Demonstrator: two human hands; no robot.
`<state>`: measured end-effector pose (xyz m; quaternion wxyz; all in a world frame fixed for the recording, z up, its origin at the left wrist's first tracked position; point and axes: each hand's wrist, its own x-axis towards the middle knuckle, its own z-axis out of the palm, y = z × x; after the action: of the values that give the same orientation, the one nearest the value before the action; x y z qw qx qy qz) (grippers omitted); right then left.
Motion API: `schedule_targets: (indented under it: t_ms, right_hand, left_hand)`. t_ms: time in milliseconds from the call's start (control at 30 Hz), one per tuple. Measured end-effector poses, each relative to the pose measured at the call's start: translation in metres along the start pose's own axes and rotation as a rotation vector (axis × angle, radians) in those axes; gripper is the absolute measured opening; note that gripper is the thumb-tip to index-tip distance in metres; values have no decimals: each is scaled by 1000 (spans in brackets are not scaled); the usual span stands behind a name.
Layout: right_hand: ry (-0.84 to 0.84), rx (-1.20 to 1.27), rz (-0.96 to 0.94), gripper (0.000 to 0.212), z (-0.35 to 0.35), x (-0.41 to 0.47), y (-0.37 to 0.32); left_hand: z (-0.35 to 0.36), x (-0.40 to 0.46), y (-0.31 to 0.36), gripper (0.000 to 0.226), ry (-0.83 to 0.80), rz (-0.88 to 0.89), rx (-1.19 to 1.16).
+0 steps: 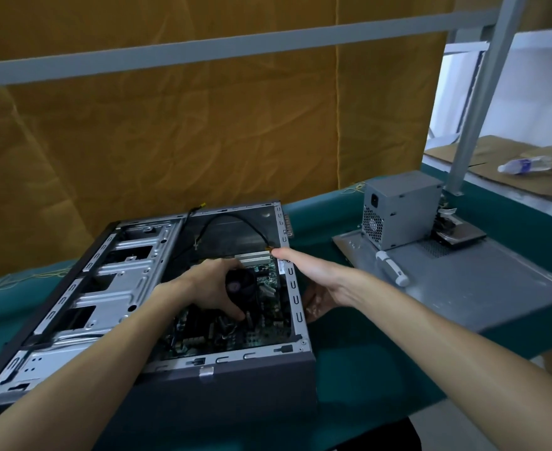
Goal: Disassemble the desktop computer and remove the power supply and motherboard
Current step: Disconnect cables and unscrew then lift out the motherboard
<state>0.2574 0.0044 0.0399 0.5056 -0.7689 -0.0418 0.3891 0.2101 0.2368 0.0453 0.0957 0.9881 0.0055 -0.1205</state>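
The case (157, 307) lies on its side on the green worktop (359, 369), open side up, and everything else sits around it. At the case's left end are the bare metal drive bays (105, 288). In its right half the motherboard (235, 333) is still seated, not yet out. The left hand (214, 288) is down on the board, its fingers (235, 312) curled round the black cooler fan (247, 288) and gripping it. Above the fan a loose black cable (235, 222) arcs across the empty bay at the far side.

The right hand (320, 281) is at the case's right wall, thumb stretched along the rim, the other fingers tucked down outside the wall and seemingly pressing on it; I cannot tell whether they clasp anything.

Right of the case, well apart, the power supply (401, 209) already stands on the removed side panel (463, 281), with a screwdriver (393, 268) beside it and a drive (460, 236) behind.

To my mind the step is freeing the board. It would go best by steadying the case with the right hand, checking that every screw and plug is off, sliding the board away from the right wall so its ports clear the openings, then tilting it up gently and keeping that cable out of the way.
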Motion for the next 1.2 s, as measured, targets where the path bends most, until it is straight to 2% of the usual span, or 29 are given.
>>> schedule_targets:
  t_ms: [167, 233, 400, 833, 1200]
  right_hand:
    - [-30, 43, 11, 99, 3, 0, 1]
    - [-25, 24, 19, 97, 5, 0, 0]
    - [-16, -39, 6, 107, 3, -1, 0]
    - [38, -153, -93, 102, 2, 3, 2]
    - [15, -156, -104, 98, 1, 0, 1]
  left_hand:
    - [-11, 0, -5, 106, 85, 33, 32]
    - [-8, -2, -6, 109, 49, 37, 7]
    - [-4, -7, -5, 112, 6, 17, -3]
    - [-3, -16, -6, 101, 58, 83, 11]
    - [-11, -17, -17, 105, -20, 42, 47]
